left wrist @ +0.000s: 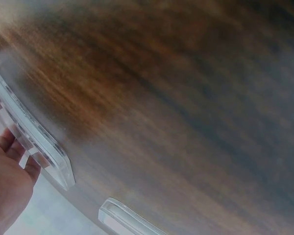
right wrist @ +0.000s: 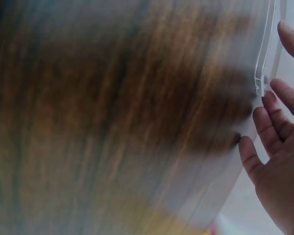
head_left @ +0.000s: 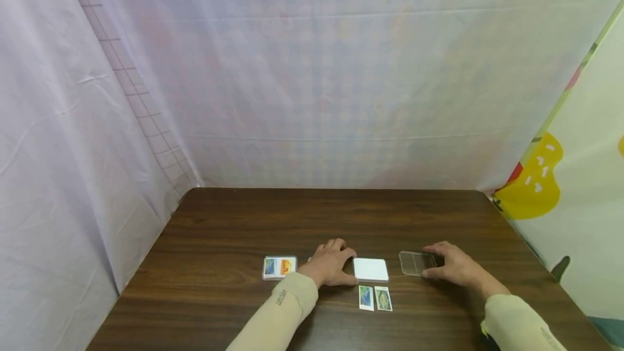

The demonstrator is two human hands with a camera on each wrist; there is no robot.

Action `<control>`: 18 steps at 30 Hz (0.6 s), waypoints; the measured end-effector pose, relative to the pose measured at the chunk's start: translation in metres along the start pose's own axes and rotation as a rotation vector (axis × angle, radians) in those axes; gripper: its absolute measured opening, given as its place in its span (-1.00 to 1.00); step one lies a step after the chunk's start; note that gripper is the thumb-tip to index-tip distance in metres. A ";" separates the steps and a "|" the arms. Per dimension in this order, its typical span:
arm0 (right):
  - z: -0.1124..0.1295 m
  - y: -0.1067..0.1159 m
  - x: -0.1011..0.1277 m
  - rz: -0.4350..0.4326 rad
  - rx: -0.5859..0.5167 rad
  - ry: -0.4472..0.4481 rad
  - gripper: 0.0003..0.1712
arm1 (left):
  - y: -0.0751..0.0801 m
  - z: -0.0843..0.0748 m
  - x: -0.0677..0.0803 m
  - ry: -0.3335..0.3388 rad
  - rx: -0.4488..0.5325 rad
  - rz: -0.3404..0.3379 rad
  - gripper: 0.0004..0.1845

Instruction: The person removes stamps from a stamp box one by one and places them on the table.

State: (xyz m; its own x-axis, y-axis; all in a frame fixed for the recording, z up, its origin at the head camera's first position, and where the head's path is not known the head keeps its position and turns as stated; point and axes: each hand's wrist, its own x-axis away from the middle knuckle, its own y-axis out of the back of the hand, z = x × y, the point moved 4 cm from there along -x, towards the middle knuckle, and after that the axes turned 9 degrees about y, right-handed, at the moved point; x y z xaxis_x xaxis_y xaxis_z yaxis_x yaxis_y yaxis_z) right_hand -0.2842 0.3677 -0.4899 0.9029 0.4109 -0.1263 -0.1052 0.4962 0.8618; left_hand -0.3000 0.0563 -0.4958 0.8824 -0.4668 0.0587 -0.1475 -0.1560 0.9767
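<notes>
My left hand (head_left: 331, 264) spans the left end of a flat clear case with a white face (head_left: 371, 269), thumb at its near corner and a fingertip at its far corner. In the left wrist view the fingers (left wrist: 32, 169) meet a clear case edge (left wrist: 39, 139). A clear plastic lid (head_left: 413, 262) lies flat to the right. My right hand (head_left: 455, 265) holds that lid by its right end, thumb and fingers on opposite edges. Two small picture cards (head_left: 366, 298), one blue-green and one with a green oval, lie just below the white-faced case.
Left of my left hand lies another clear case (head_left: 279, 268) with two picture cards inside, one blue and one orange. Everything lies on a dark wood-grain table (head_left: 234, 221). Pale curtains (head_left: 322, 80) hang behind and beside it.
</notes>
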 end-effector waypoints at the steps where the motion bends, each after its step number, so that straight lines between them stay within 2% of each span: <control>1: -0.001 -0.001 0.000 0.004 0.002 0.001 -0.22 | 0.000 0.000 0.000 0.001 -0.001 0.001 -0.31; 10: -0.004 -0.005 -0.001 0.031 0.029 -0.005 -0.21 | 0.001 0.000 0.000 0.004 0.001 0.009 -0.30; 18: -0.003 -0.005 -0.001 0.015 0.057 0.006 -0.25 | -0.001 0.001 -0.001 0.007 -0.012 0.005 -0.29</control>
State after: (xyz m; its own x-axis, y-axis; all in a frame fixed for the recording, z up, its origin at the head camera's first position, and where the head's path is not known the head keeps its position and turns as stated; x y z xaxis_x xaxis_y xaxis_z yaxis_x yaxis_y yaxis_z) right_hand -0.2858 0.3673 -0.4954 0.8988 0.4227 -0.1165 -0.0941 0.4455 0.8903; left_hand -0.3006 0.0562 -0.4971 0.8849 -0.4612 0.0653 -0.1468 -0.1431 0.9788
